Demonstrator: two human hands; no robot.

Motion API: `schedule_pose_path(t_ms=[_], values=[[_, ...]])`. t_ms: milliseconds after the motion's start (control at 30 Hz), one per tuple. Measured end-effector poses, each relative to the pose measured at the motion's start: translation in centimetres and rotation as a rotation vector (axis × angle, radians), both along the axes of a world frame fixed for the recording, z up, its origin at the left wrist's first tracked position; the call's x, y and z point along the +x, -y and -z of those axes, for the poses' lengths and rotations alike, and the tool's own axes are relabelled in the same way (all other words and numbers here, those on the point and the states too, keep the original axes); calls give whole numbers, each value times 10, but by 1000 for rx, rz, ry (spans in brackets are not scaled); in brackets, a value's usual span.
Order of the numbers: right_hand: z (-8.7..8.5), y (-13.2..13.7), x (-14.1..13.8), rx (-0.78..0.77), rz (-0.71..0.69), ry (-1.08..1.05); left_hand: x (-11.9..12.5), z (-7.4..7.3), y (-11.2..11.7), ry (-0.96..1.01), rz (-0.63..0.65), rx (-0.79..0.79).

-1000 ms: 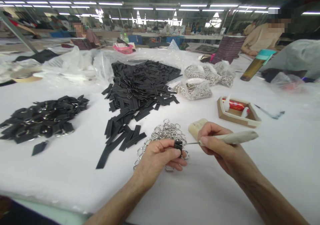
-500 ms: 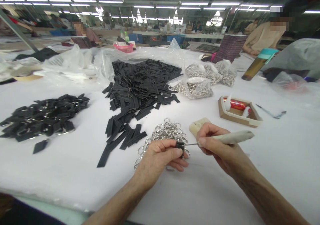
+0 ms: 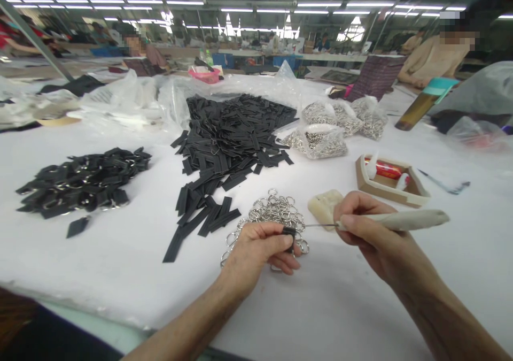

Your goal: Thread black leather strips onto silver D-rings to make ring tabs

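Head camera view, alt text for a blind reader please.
A left hand pinches a small black strap piece while the right hand points a thin-tipped pale-handled tool at it, above a pile of metal rings on a white table. Black strips lie heaped behind.

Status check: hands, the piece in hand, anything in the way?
Left hand pinches a black piece above the ring pile. Right hand grips the needle tool, tip just short of the piece. Nothing between them.

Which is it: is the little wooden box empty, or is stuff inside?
Not empty. The wooden box holds a red tube lying flat, with white pieces beside it.
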State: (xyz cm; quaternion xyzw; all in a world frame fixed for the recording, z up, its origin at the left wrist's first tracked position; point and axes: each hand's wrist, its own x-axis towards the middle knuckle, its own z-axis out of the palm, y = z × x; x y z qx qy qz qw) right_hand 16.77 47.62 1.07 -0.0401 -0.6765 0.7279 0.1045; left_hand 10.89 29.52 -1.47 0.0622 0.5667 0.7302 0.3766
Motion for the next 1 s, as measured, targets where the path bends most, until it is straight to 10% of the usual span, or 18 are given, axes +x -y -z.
schedule_pose_path(t_ms=[200, 600, 1000], values=[[0, -4, 2, -51, 12, -58, 0, 1, 0, 20, -45, -8], [-1, 15, 14, 726, 217, -252, 2, 3, -1, -6, -170, -4], [20, 5, 6, 965, 158, -499, 4, 4, 13, 16, -292, 43]])
